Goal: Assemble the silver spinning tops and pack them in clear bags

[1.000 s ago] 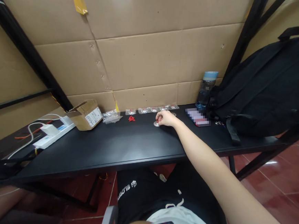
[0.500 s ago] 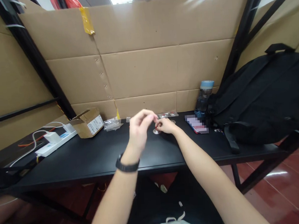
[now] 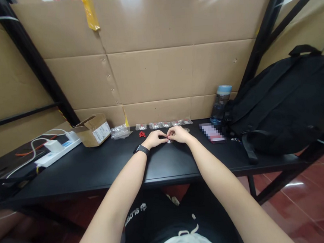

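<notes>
Over the middle of the black table, my left hand (image 3: 155, 139) and my right hand (image 3: 179, 135) meet fingertip to fingertip. Between them is a small shiny metal disc (image 3: 169, 140) with a bit of red on top, mostly covered by fingers. The fingers of both hands are pinched; what my left fingertips hold is too small to make out. To the left of my left hand lies a heap of small red pieces (image 3: 142, 134). Behind the hands runs a row of discs in clear bags (image 3: 155, 125). Another round disc (image 3: 187, 129) rests just past my right hand.
An opened cardboard box (image 3: 94, 131), clear plastic bags (image 3: 120, 132) and a power strip (image 3: 58, 152) with cables are on the left. To the right stand a water bottle (image 3: 219, 105), a blurred phone-like item (image 3: 212, 132) and a black backpack (image 3: 284, 104). A cardboard wall (image 3: 152, 73) closes the back.
My left hand has come down from above the table and now meets my right hand at the disc. The red pieces and bagged discs it hid now show. The camera view has shifted slightly.
</notes>
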`<state>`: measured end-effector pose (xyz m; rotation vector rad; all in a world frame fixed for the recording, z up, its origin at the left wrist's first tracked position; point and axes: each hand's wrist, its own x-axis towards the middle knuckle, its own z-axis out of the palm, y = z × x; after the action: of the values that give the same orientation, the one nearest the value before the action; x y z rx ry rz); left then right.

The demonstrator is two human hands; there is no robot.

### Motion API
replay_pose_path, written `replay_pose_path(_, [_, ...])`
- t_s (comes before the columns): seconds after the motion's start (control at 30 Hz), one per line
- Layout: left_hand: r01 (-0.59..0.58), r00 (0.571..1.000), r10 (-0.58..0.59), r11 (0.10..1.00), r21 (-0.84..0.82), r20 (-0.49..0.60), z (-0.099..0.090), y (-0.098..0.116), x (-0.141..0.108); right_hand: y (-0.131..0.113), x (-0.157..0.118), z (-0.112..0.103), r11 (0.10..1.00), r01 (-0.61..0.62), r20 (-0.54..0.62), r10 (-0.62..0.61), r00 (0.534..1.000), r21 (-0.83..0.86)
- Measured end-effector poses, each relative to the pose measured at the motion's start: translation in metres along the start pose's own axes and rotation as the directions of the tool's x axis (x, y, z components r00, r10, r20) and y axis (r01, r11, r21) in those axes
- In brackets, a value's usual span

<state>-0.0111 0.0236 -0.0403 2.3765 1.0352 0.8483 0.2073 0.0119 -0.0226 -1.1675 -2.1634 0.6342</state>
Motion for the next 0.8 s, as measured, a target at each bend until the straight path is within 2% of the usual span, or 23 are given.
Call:
replay_pose_path(0.13, [0.028, 0.999, -0.028, 0.998, -0.051, -0.014, -0.002, -0.001, -0.004, 0.001, 0.001, 0.001, 1.0, 0.002, -0.005, -0.002, 1.0, 0.002])
replay_pose_path(0.33, [0.052, 0.998, -0.049, 0.989, 0.141, -0.029, 0.004, 0.007, -0.004, -0.01, -0.001, 0.0, 1.0, 0.017, -0.108, -0.017, 0.994, -0.003])
replay_pose_path(0.43, [0.081, 0.996, -0.07, 0.973, 0.215, -0.059, 0.006, 0.012, -0.003, -0.012, -0.001, 0.0, 0.999, -0.025, -0.15, 0.02, 0.988, -0.034])
replay_pose_path(0.53, [0.128, 0.989, -0.1, 0.953, 0.275, -0.113, -0.003, 0.012, -0.005, -0.006, 0.001, 0.001, 0.993, -0.101, -0.196, 0.088, 0.977, -0.055])
replay_pose_path(0.6, [0.228, 0.959, -0.158, 0.925, 0.305, -0.237, -0.017, 0.009, -0.01, 0.001, 0.004, 0.003, 0.985, -0.159, -0.253, 0.136, 0.958, -0.072])
replay_pose_path(0.7, [0.396, 0.877, -0.236, 0.848, 0.353, -0.419, -0.041, -0.003, -0.023, 0.011, 0.009, 0.002, 0.974, -0.218, -0.335, 0.185, 0.924, -0.064])
replay_pose_path(0.8, [0.494, 0.845, -0.319, 0.775, 0.395, -0.429, -0.058, -0.017, -0.034, 0.017, 0.011, -0.006, 0.976, -0.209, -0.377, 0.172, 0.91, -0.06])
